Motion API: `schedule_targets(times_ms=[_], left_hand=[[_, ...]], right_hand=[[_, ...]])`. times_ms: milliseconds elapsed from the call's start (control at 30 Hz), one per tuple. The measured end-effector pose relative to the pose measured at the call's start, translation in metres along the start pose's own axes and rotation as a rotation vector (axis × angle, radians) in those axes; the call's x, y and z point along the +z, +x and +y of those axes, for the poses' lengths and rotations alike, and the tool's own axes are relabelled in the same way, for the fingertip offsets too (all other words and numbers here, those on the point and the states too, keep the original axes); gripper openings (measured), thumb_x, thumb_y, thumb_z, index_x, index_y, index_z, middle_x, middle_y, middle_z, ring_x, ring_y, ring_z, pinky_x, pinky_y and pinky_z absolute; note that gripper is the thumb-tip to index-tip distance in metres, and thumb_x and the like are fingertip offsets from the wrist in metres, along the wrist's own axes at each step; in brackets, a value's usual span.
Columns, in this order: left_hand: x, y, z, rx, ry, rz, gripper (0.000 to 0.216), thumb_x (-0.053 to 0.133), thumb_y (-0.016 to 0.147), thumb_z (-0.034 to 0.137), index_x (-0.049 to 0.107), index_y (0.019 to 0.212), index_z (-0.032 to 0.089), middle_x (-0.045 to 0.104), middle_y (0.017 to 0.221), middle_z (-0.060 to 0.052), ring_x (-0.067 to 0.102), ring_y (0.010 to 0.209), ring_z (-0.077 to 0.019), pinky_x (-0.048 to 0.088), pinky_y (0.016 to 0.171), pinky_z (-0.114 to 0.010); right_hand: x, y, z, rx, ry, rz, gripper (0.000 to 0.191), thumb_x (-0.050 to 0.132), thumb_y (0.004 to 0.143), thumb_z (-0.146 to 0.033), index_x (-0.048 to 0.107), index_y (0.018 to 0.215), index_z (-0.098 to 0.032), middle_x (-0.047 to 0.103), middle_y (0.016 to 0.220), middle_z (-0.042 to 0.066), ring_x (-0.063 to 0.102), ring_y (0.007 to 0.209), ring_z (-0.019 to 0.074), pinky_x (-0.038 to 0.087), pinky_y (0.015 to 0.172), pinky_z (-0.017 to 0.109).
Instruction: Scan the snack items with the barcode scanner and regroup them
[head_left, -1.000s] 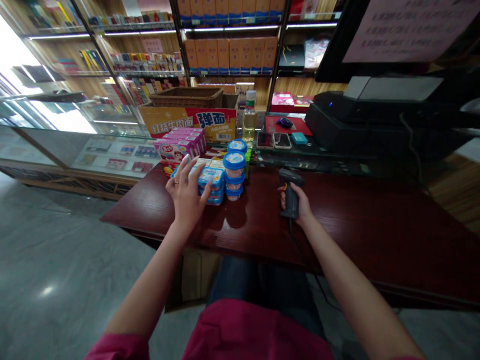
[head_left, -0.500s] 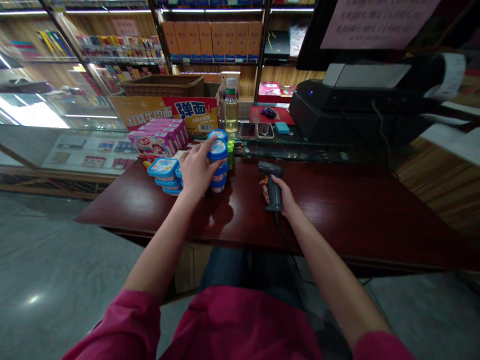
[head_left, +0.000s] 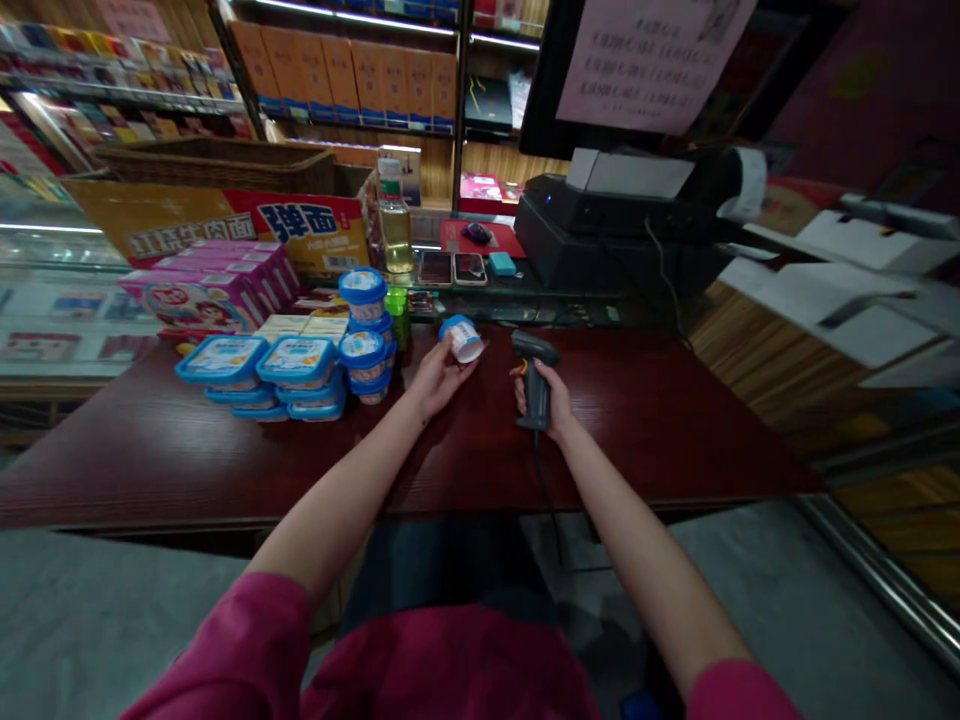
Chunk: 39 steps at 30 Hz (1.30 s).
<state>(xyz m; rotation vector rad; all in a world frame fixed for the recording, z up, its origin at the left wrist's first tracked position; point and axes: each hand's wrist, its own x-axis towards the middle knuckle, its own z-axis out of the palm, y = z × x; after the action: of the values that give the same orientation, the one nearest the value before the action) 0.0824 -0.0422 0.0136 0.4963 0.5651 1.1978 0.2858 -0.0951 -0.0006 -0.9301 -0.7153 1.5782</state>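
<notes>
My left hand (head_left: 433, 378) holds a small round cup with a blue lid (head_left: 460, 337), tipped on its side above the dark red wooden counter (head_left: 660, 420). A black handheld barcode scanner (head_left: 534, 375) stands upright in my right hand (head_left: 546, 400), its head close to the cup. To the left stand stacked blue-lidded round cups (head_left: 364, 335) and flat blue-lidded tubs (head_left: 259, 372).
Pink snack boxes (head_left: 214, 285) and a yellow-red carton (head_left: 225, 228) lie behind the stacks. An oil bottle (head_left: 394, 222), two phones (head_left: 451, 267), a black register and printer (head_left: 622, 230) stand at the back. Shelves of goods line the wall. White paper sheets (head_left: 825, 300) lie at right.
My left hand took a blue-lidded cup off the stack and carried it right, toward the scanner. My right hand kept its hold on the scanner. The view shifted right.
</notes>
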Motion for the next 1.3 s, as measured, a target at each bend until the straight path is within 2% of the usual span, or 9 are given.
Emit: schedule_targets(times_ms=[167,333,467,667,833,967,1133,1200,1300], left_hand=[[-0.024,0.033,-0.009,0.052,0.027,0.039,0.031,0.072,0.094,0.033,0.065,0.124,0.028,0.074,0.12,-0.003,0.073,0.106,-0.0153,0.056,0.1,-0.032],[-0.03,0.035,-0.014,0.235,0.199,-0.021,0.061,0.074,0.092,0.035,0.05,0.148,0.039,0.067,0.138,-0.002,0.069,0.117,-0.0175,0.055,0.103,-0.035],[-0.028,0.034,-0.018,0.365,0.304,-0.008,0.08,0.081,0.084,0.043,0.044,0.155,0.039,0.068,0.136,-0.003,0.068,0.12,-0.02,0.053,0.105,-0.036],[-0.025,0.03,-0.018,0.383,0.389,-0.018,0.084,0.08,0.084,0.047,0.04,0.158,0.035,0.072,0.127,-0.006,0.068,0.12,-0.022,0.052,0.107,-0.038],[-0.026,0.031,-0.018,0.386,0.471,-0.001,0.078,0.071,0.093,0.045,0.033,0.16,0.037,0.063,0.143,-0.009,0.062,0.131,-0.0221,0.052,0.106,-0.041],[-0.028,0.032,-0.018,0.388,0.442,-0.006,0.084,0.076,0.088,0.047,0.035,0.159,0.036,0.068,0.133,-0.008,0.067,0.122,-0.0224,0.053,0.104,-0.04],[-0.024,0.019,-0.023,0.412,0.657,-0.126,0.081,0.084,0.076,0.044,0.049,0.148,0.027,0.071,0.123,-0.008,0.068,0.114,-0.0226,0.052,0.104,-0.038],[-0.02,0.015,-0.03,0.433,0.838,-0.218,0.069,0.086,0.071,0.037,0.058,0.132,0.023,0.07,0.123,-0.008,0.068,0.111,-0.0227,0.051,0.103,-0.038],[-0.006,0.018,-0.051,0.439,1.047,-0.29,0.054,0.083,0.072,0.03,0.058,0.119,0.022,0.07,0.116,-0.006,0.069,0.104,-0.0218,0.052,0.099,-0.038]], right_hand=[[0.003,-0.004,0.003,0.044,0.002,-0.028,0.039,0.068,0.081,-0.055,0.069,0.089,-0.017,0.058,0.06,-0.004,0.05,0.039,0.0081,0.04,0.032,0.019],[0.012,-0.006,0.011,0.038,-0.047,-0.093,0.042,0.071,0.08,-0.058,0.07,0.09,-0.017,0.058,0.061,-0.004,0.05,0.038,0.0085,0.041,0.031,0.019],[0.015,-0.006,0.013,0.041,-0.064,-0.076,0.041,0.07,0.082,-0.057,0.068,0.089,-0.017,0.058,0.06,-0.004,0.051,0.038,0.0091,0.04,0.03,0.019],[0.017,-0.007,0.012,0.046,-0.072,-0.029,0.041,0.072,0.079,-0.057,0.07,0.086,-0.017,0.058,0.059,-0.004,0.049,0.037,0.0082,0.039,0.029,0.019],[0.017,-0.007,0.014,0.006,-0.096,-0.038,0.043,0.072,0.08,-0.059,0.071,0.082,-0.015,0.057,0.057,-0.003,0.048,0.036,0.0081,0.041,0.03,0.02],[0.014,-0.006,0.014,0.031,-0.068,-0.027,0.042,0.07,0.083,-0.058,0.07,0.086,-0.016,0.059,0.058,-0.003,0.049,0.037,0.0082,0.041,0.031,0.019],[-0.007,-0.004,0.001,-0.002,0.003,0.06,0.041,0.069,0.083,-0.057,0.07,0.089,-0.017,0.06,0.059,-0.003,0.052,0.039,0.0089,0.041,0.032,0.019],[-0.026,-0.003,-0.012,-0.038,0.017,0.137,0.041,0.069,0.083,-0.058,0.07,0.088,-0.017,0.06,0.059,-0.003,0.053,0.038,0.0087,0.042,0.032,0.019],[-0.067,-0.005,-0.038,-0.142,-0.018,0.255,0.04,0.071,0.083,-0.058,0.068,0.085,-0.018,0.06,0.057,-0.003,0.053,0.036,0.0092,0.043,0.033,0.02]])
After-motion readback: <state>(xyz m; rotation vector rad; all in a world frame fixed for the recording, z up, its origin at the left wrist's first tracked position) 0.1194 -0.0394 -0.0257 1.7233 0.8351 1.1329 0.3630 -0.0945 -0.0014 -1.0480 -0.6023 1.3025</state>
